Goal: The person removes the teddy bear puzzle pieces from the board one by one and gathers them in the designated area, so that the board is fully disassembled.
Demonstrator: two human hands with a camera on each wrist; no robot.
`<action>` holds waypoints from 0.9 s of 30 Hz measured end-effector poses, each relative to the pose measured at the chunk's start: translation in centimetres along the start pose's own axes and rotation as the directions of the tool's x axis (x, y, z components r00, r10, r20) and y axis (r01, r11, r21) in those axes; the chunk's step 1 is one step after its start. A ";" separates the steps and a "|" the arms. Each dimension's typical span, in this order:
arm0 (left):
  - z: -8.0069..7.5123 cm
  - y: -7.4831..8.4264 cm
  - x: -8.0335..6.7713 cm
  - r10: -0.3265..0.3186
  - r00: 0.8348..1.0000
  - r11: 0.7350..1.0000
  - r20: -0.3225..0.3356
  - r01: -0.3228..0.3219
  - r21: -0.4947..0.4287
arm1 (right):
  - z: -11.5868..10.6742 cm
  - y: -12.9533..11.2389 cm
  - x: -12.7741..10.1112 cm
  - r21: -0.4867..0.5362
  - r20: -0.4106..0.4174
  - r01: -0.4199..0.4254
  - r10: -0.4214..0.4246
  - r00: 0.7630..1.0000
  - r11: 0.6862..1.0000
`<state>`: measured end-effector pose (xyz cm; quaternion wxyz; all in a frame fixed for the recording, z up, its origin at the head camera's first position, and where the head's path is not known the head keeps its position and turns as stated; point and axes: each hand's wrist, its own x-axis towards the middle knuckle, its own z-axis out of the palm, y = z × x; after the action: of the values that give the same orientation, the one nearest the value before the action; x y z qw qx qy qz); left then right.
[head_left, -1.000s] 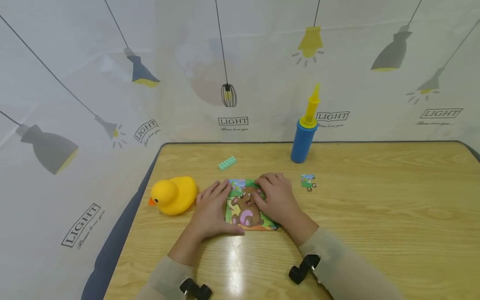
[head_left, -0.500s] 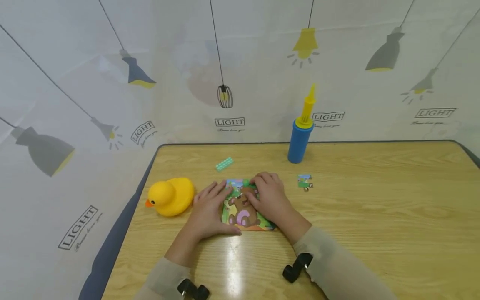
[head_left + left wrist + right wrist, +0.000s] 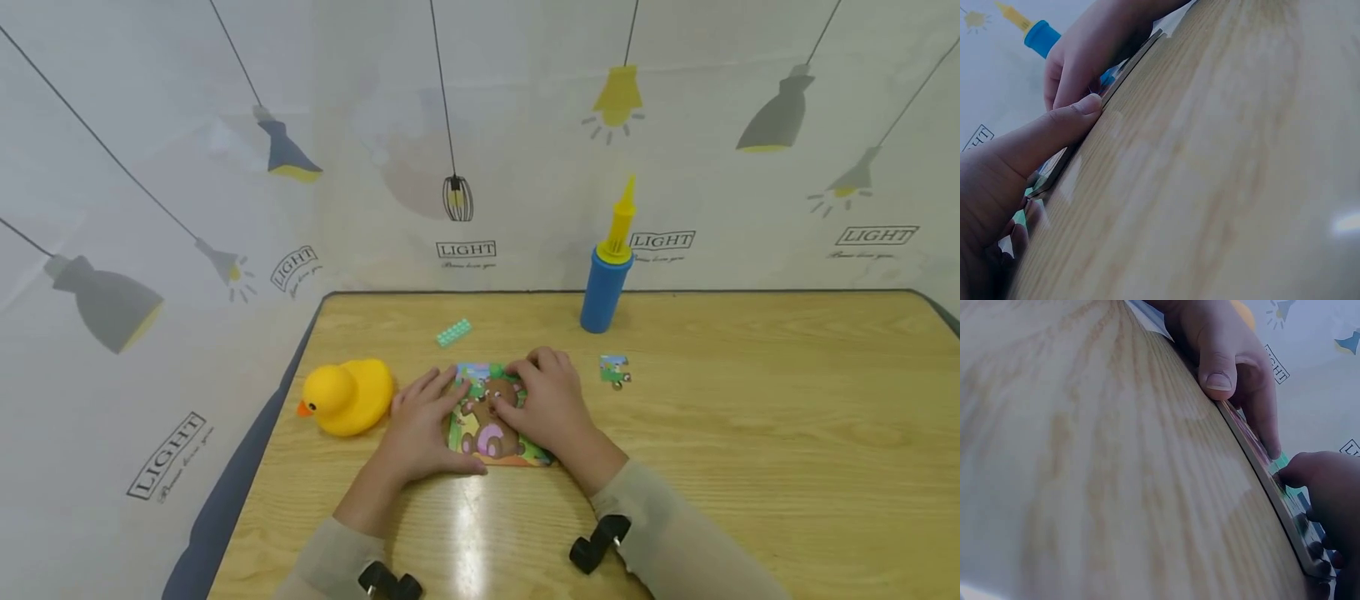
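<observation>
A bear jigsaw puzzle (image 3: pixel 491 442) in a thin board lies flat on the table between the two hands. My left hand (image 3: pixel 422 429) is spread along its left side, fingers fairly straight near the upper left corner and thumb (image 3: pixel 1088 105) along the front edge. Across the right part, my right hand (image 3: pixel 551 400) grips the puzzle with bent fingers, its thumb (image 3: pixel 506 410) on the bear's face. In the right wrist view, the right fingertips (image 3: pixel 1315 550) sit on the board near its edge. The palm hides the puzzle's right side.
A joined bit of puzzle (image 3: pixel 615 371) lies right of the hands. A yellow rubber duck (image 3: pixel 352 396) sits left, and a mint studded toy brick (image 3: pixel 453 332) lies behind. A blue and yellow hand pump (image 3: pixel 606 287) stands at the back of the wooden table (image 3: pixel 765 433).
My right thumb has shifted slightly down and left over the bear's face. The left hand keeps its place on the puzzle, and the view has shifted a little.
</observation>
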<state>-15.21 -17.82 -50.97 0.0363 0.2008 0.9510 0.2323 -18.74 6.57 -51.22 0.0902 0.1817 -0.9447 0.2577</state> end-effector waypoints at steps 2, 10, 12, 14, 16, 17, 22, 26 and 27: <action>-0.2 0.1 0.0 0.001 1.000 1.000 -0.002 -0.001 0.001 | -0.1 -0.1 0.1 0.020 -0.013 0.020 -0.020 1.000 1.000; -0.5 0.1 0.0 -0.013 1.000 1.000 0.012 0.013 -0.019 | -0.4 -0.4 0.2 0.061 0.034 0.030 -0.032 0.999 0.998; -0.5 0.0 0.0 -0.016 1.000 1.000 0.015 0.016 -0.024 | -0.5 -0.5 0.3 0.063 0.043 0.026 -0.028 0.999 0.998; -0.5 0.0 0.0 -0.020 1.000 0.999 0.019 0.021 -0.027 | -0.5 -0.6 0.5 0.063 0.045 0.026 -0.029 0.999 0.998; -0.5 0.0 0.0 -0.022 1.000 0.999 0.020 0.023 -0.028 | -0.6 -0.6 0.7 0.063 0.053 0.022 -0.025 0.998 0.998; -0.5 0.0 0.0 -0.021 1.000 0.999 0.019 0.022 -0.027 | -0.6 -0.7 0.8 0.062 0.057 0.020 -0.023 0.998 0.998; -0.5 -0.1 0.0 -0.015 1.000 0.999 0.020 0.015 -0.028 | -1.1 -0.7 1.6 0.041 0.120 -0.009 0.004 0.993 0.999; -0.4 -0.2 0.0 -0.012 1.000 1.000 0.025 0.012 -0.028 | -1.5 -0.7 2.2 0.007 0.196 -0.043 0.041 0.980 0.999; -0.3 -0.2 0.0 -0.012 1.000 1.000 0.025 0.013 -0.028 | -1.6 -0.7 2.3 0.000 0.215 -0.054 0.053 0.975 0.999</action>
<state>-15.35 -18.09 -50.73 0.0526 0.1973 0.9483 0.2431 -20.45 6.18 -48.89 -0.0202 0.1832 -0.9527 0.2416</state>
